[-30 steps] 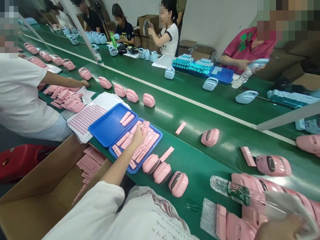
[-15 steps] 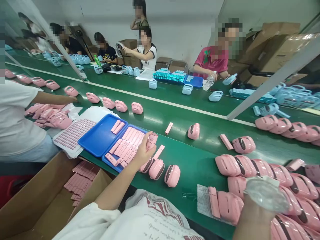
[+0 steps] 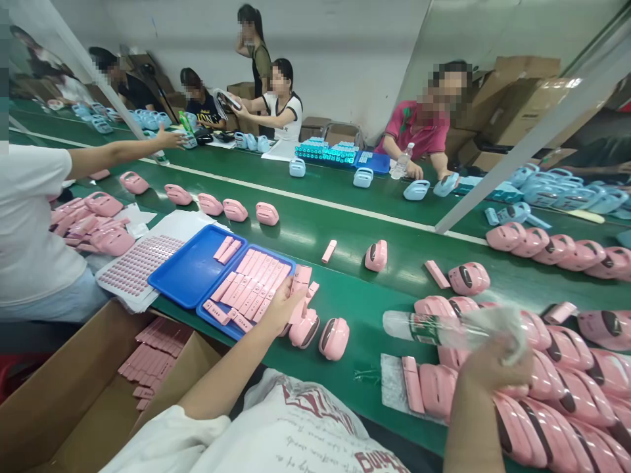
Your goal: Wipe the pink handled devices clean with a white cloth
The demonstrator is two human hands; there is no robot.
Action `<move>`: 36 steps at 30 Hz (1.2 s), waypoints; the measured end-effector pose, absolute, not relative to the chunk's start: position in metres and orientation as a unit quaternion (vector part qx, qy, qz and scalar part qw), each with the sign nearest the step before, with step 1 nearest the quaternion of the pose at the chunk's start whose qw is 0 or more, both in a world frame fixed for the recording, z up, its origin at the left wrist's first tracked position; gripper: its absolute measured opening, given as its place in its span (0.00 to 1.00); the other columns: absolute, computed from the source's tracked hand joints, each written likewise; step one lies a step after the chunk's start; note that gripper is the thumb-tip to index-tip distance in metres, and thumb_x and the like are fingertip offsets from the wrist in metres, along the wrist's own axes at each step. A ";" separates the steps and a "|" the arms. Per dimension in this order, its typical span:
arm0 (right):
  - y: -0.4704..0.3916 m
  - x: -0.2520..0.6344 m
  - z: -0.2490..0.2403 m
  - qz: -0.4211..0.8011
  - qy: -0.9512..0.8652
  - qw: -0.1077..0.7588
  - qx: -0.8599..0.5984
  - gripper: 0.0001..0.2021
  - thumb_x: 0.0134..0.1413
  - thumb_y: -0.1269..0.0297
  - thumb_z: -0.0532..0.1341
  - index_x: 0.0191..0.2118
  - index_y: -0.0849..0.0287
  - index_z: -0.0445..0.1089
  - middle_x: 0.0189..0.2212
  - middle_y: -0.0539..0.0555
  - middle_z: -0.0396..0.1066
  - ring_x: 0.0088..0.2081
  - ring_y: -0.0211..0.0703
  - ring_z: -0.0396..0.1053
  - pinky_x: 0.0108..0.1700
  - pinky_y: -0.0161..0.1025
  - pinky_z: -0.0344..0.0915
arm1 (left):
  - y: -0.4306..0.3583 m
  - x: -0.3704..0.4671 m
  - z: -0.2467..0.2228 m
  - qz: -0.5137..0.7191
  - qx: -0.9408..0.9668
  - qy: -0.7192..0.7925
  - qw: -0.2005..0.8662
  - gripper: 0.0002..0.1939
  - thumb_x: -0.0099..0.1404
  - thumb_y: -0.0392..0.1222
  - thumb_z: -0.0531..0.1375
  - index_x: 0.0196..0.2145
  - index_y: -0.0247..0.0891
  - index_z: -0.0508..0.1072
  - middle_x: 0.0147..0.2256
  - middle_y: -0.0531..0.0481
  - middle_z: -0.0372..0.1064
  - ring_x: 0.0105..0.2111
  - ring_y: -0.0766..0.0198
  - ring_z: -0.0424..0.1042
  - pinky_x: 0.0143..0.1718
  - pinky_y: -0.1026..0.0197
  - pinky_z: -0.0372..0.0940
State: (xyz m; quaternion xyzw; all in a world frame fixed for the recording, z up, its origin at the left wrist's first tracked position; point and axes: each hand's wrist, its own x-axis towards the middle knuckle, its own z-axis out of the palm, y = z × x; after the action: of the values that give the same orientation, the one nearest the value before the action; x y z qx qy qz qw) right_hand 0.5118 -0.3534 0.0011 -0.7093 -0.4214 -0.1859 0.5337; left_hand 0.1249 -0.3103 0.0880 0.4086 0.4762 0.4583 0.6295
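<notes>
My left hand (image 3: pixel 284 303) is closed around pink bar-shaped pieces (image 3: pixel 300 279), held upright by the right edge of a blue tray (image 3: pixel 207 314) with rows of similar bars. Just right of that hand, two rounded pink plastic cases (image 3: pixel 334 338) with dark windows stand on the green table. My right hand (image 3: pixel 495 364) grips a clear plastic bottle (image 3: pixel 401 325) with a green label, tipped sideways with one end toward the left. A white cloth or tissue (image 3: pixel 515 328) is in the same hand, blurred. Below the bottle lie a pink bar (image 3: pixel 412 384) and a pink case (image 3: pixel 438 391) on a pale sheet.
Many pink cases (image 3: pixel 566 391) are packed at the right. An open cardboard box (image 3: pixel 73 394) with pink bars stands at the lower left, near a sheet of small pink stickers (image 3: pixel 142 263). Slanted white posts (image 3: pixel 493 177) cross the view. Co-workers sit opposite; one reaches from the left.
My right hand has swung the bottle to the left, over the table. My left hand stays near the tray. The co-worker at left has stretched an arm out across the table.
</notes>
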 end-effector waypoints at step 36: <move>-0.365 0.316 0.055 0.091 -0.815 0.434 -0.374 0.19 0.62 0.63 0.50 0.56 0.59 0.66 0.56 0.57 0.63 0.65 0.42 0.49 0.67 0.49 0.51 | -0.328 0.189 0.089 0.356 0.202 0.378 0.830 0.46 0.56 0.77 0.42 0.46 0.32 0.68 0.23 0.46 0.67 0.18 0.64 0.64 0.17 0.63 0.56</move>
State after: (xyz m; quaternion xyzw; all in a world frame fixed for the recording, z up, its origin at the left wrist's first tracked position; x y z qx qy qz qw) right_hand 0.3160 -0.3654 0.0554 -0.3738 -0.8145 0.0914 0.4342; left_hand 0.1894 -0.3279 0.0894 0.2025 0.3784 0.3559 0.8302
